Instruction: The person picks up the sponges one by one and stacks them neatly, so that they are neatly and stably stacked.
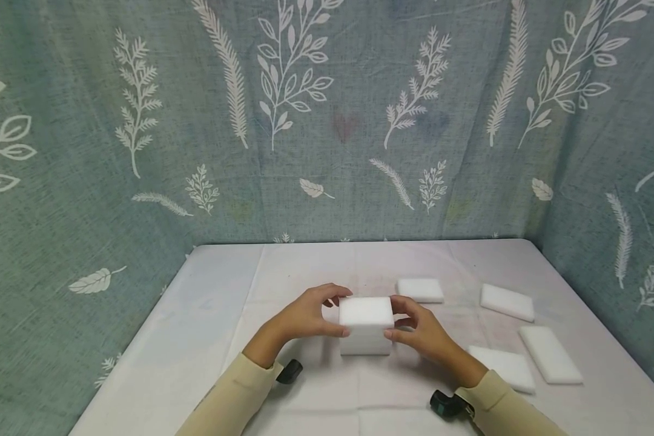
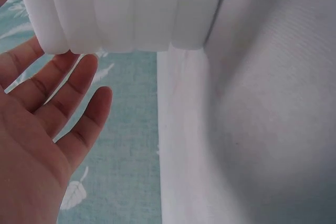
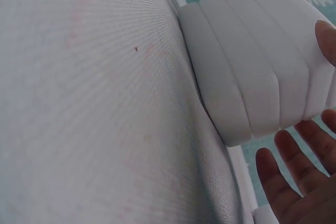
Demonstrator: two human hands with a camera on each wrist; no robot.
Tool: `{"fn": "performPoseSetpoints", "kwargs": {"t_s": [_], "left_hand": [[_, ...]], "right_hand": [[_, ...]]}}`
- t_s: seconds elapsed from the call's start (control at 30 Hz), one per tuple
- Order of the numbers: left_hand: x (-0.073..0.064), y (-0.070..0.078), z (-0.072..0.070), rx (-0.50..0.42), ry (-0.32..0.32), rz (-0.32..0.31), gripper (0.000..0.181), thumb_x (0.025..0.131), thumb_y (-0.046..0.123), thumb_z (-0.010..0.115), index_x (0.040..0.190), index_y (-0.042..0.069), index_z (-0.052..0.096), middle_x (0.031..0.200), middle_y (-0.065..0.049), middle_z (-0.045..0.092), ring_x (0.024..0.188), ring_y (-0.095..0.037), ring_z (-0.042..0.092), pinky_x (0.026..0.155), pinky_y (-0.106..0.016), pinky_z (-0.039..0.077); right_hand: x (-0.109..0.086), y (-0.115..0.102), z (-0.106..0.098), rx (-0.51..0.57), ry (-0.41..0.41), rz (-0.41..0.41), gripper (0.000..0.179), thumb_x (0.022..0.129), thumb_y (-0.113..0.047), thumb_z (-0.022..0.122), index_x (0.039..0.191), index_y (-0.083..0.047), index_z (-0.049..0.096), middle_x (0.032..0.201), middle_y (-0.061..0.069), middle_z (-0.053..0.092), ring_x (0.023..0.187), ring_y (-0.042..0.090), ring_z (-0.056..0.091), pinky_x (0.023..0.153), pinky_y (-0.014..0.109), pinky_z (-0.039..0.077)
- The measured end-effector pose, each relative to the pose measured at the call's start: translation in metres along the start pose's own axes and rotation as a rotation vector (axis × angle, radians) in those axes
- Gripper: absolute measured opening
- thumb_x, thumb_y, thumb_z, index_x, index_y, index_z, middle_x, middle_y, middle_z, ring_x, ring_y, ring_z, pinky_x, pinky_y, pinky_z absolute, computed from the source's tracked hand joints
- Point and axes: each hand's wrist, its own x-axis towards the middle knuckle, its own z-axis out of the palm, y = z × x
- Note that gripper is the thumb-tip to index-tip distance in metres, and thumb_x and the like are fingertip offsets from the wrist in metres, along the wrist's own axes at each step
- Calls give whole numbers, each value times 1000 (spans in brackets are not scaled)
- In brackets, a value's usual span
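Observation:
A stack of several white sponge blocks (image 1: pixel 366 345) stands on the table. Its layers show clearly in the left wrist view as a row of rounded slabs (image 2: pixel 113 11). At the stack's left side, my left hand (image 1: pixel 307 312) grips the top white sponge (image 1: pixel 366 312), thumb at the near corner and fingers toward the back. My right hand (image 1: pixel 422 327) holds the same sponge from the right, its thumb (image 3: pixel 326 40) on the front. The lower fingers of both hands are spread beside the stack.
To the right lie loose sponges: one behind the stack (image 1: pixel 420 290), one farther right (image 1: pixel 507 302), one near the right edge (image 1: pixel 550 355) and one beside my right forearm (image 1: pixel 504 368). A white cloth covers the table (image 1: pixel 283 272). Leaf-patterned curtains (image 1: pixel 354 200) enclose it.

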Motion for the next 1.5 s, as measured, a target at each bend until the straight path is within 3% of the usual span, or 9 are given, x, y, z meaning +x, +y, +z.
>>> {"fn": "performPoseSetpoints", "kwargs": {"t_s": [0.27, 0.47, 0.7, 0.93, 1.03, 1.17, 1.33, 1.5], "left_hand": [[-5, -3, 2, -12, 0, -6, 76, 72, 36, 86, 136, 13, 53, 116, 9, 59, 105, -20, 58, 91, -37, 49], [-7, -4, 5, 9, 18, -10, 70, 73, 34, 86, 132, 11, 56, 113, 9, 61, 103, -20, 60, 89, -38, 50], [-10, -4, 8, 16, 39, -67, 69, 73, 33, 86, 133, 13, 57, 112, 8, 63, 104, -23, 62, 90, -42, 50], [-12, -5, 10, -16, 56, -64, 76, 73, 36, 86, 137, 11, 53, 117, 8, 62, 106, -17, 60, 91, -35, 50], [-14, -5, 14, -74, 87, -94, 79, 72, 38, 86, 139, 14, 51, 121, 4, 61, 111, -18, 58, 96, -38, 48], [-14, -3, 19, -246, 148, -141, 74, 73, 28, 88, 136, 16, 51, 124, -3, 60, 115, -22, 56, 101, -41, 44], [-13, -4, 24, -468, 207, -146, 65, 75, 8, 84, 132, 7, 53, 123, -11, 59, 114, -27, 57, 100, -46, 44], [-15, -8, 30, -563, 238, -141, 60, 77, 4, 82, 129, -1, 54, 121, -15, 59, 112, -31, 57, 99, -53, 44]], "right_hand": [[0, -11, -2, 3, -9, 6, 75, 79, -5, 80, 143, 4, 41, 126, 22, 57, 116, 37, 53, 92, 57, 47], [1, -13, -1, -10, -12, 5, 63, 81, -5, 79, 134, 7, 49, 121, 19, 60, 112, 34, 55, 92, 57, 47], [1, -17, 0, -29, -9, 21, 59, 80, -7, 80, 131, 5, 52, 120, 17, 60, 111, 33, 56, 91, 55, 48], [2, -20, -1, -26, -9, 20, 60, 79, -6, 81, 130, 6, 52, 118, 17, 61, 110, 34, 56, 91, 56, 48], [2, -14, -1, -40, -6, 15, 64, 78, -7, 81, 133, 6, 50, 119, 17, 61, 111, 34, 56, 91, 55, 48], [2, 8, -5, -84, -12, 20, 74, 78, -16, 83, 139, 1, 45, 123, 13, 60, 113, 30, 56, 91, 48, 50], [-2, 18, -16, -130, -19, 17, 79, 76, -25, 86, 141, -5, 46, 127, 7, 59, 114, 27, 57, 92, 39, 51], [-12, 17, -28, -187, -23, -21, 71, 76, -17, 85, 136, -3, 50, 125, 12, 60, 113, 29, 57, 89, 38, 52]]}}
